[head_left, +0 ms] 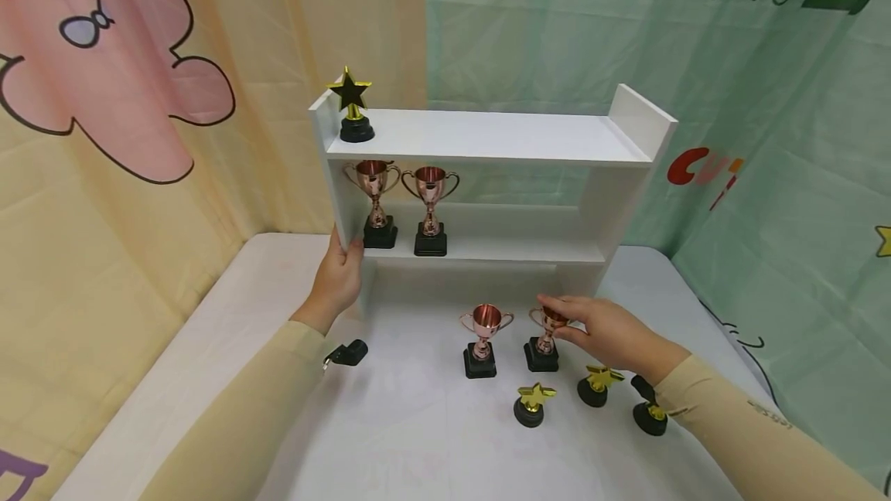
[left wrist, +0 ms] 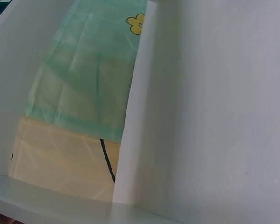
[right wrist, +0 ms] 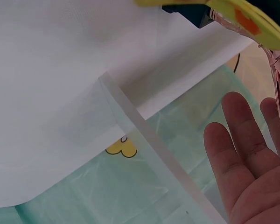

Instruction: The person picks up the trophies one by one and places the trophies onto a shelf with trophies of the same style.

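Observation:
My left hand (head_left: 334, 281) grips the left side panel of a white shelf (head_left: 487, 138), thumb at its front edge. With thumb and fingers, my right hand (head_left: 609, 328) pinches the bowl of a rose-gold trophy cup (head_left: 541, 356) on a black base, in front of the shelf. Part of that cup's bowl is hidden by the fingers. Just left of it stands a matching trophy cup (head_left: 480, 362). On the middle board are two larger trophy cups (head_left: 379, 234), side by side at the left. A black and gold star trophy (head_left: 356, 128) occupies the top board's left end.
Nearer than the cups, three small gold star trophies (head_left: 530, 411) with round black bases stand on the white table (head_left: 390, 439), one partly behind the right wrist. Printed curtains (head_left: 786, 122) hang behind and beside the table.

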Demonstrator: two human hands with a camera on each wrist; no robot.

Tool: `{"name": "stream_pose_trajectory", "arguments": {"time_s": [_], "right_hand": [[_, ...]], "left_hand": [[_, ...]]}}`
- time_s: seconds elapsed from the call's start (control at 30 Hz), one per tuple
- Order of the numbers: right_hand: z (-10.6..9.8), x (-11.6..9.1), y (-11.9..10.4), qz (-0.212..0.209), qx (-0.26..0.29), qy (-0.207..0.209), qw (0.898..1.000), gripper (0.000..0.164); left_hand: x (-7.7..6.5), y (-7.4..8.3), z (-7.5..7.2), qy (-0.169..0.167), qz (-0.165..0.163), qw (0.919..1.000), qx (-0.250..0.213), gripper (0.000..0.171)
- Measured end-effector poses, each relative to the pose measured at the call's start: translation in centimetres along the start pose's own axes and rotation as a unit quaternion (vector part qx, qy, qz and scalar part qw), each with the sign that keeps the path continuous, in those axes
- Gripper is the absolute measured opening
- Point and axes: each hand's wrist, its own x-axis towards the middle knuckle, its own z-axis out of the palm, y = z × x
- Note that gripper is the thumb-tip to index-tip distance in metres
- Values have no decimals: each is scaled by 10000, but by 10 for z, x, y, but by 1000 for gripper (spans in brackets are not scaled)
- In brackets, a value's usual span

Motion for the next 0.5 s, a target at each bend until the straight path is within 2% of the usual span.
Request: {"name": "stream_pose_trajectory", "arguments": {"time_s": [0.27, 0.5], "right_hand": [[-1, -1, 2, -72, -28, 89, 9999, 62], [1, -2, 1, -10, 25, 57, 10000, 63]], "left_hand": [[2, 4, 0, -36, 52, 10000, 30, 63], [1, 1, 0, -86, -120, 9999, 29, 64]]}}
